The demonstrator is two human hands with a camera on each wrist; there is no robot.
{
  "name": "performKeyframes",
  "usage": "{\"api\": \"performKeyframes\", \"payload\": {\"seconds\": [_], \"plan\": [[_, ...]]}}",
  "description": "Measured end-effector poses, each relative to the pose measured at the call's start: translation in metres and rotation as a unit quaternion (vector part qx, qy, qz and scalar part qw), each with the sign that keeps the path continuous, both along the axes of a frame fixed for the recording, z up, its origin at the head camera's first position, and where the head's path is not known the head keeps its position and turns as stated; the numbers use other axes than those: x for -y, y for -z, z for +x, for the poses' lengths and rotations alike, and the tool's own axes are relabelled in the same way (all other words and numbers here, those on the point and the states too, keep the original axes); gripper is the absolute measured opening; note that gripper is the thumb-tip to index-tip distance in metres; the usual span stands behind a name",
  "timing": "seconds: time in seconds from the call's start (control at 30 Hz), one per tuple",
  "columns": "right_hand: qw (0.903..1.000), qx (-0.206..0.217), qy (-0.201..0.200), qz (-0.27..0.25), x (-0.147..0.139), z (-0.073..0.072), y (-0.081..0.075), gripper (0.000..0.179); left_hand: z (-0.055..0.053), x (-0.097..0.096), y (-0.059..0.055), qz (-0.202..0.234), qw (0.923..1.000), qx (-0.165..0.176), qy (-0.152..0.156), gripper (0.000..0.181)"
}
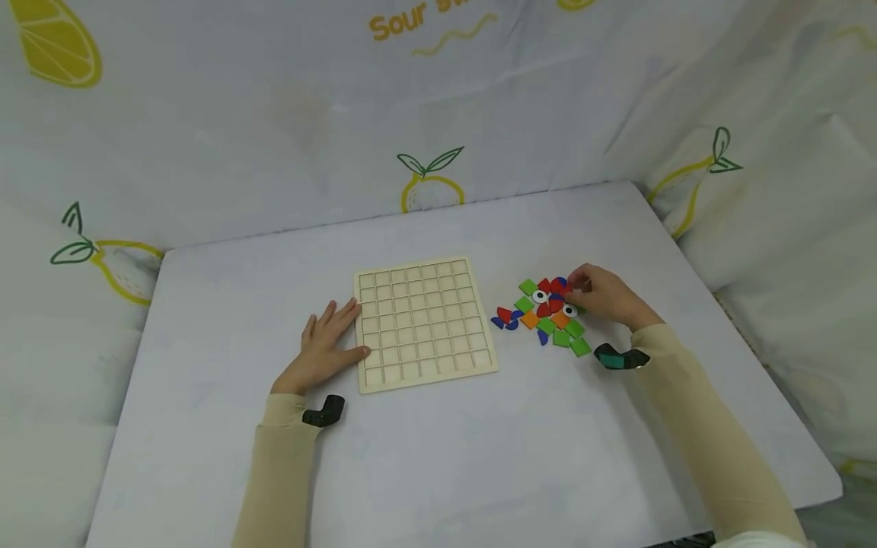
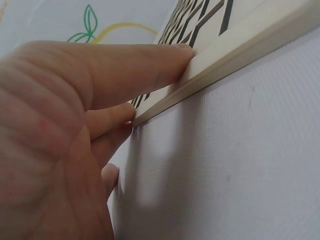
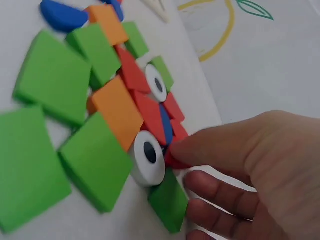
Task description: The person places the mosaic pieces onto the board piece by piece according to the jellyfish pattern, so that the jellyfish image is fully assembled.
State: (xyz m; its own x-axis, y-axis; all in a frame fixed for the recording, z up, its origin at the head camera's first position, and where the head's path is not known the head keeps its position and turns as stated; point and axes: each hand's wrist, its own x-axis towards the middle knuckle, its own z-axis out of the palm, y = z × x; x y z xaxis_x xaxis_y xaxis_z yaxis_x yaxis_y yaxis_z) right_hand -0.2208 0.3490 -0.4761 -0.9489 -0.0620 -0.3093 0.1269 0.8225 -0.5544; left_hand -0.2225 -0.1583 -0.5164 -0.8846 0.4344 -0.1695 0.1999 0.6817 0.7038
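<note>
A pale wooden grid board [image 1: 425,326] lies flat on the table. My left hand [image 1: 319,358] rests at its left side, fingers spread and mostly straight; in the left wrist view the thumb [image 2: 150,67] lies on the board's rim. To the right, my right hand [image 1: 606,295] reaches into a cluster of coloured pieces. Its thumb presses on a red piece [image 3: 176,161], with the index finger mostly hidden behind, and it pinches that piece. Beside it sit a white round eye piece [image 3: 143,170] and a green square piece [image 3: 170,205].
Around them lie more green square pieces [image 3: 52,77], orange squares [image 3: 117,110] and blue half-round pieces [image 3: 64,15]. Another eye piece [image 1: 540,297] is among them. The white table [image 1: 438,464] meets a lemon-printed cloth [image 1: 288,137] at its back edge.
</note>
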Motion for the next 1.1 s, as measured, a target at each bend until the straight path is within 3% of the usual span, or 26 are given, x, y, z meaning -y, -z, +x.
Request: {"api": "performKeyframes", "payload": {"seconds": [0.17,0.33,0.6,1.1], "plan": [[0.9984,0.031,0.037,-0.029,-0.003,-0.009,-0.004,0.037,0.001,-0.002,-0.002,0.005,1.0,-0.001,0.0,0.085],[0.9949,0.007,0.066,-0.077,0.005,-0.017,-0.019,0.041,0.002,-0.002,-0.002,-0.001,1.0,0.001,-0.002,0.085],[0.9882,-0.03,0.064,-0.136,0.04,-0.04,-0.041,0.043,0.001,0.001,-0.004,0.0,1.0,-0.007,0.002,0.084],[0.9845,-0.016,0.058,-0.165,0.093,-0.06,-0.046,0.038,-0.001,0.0,-0.006,-0.013,0.9999,-0.001,0.001,0.083]]}}
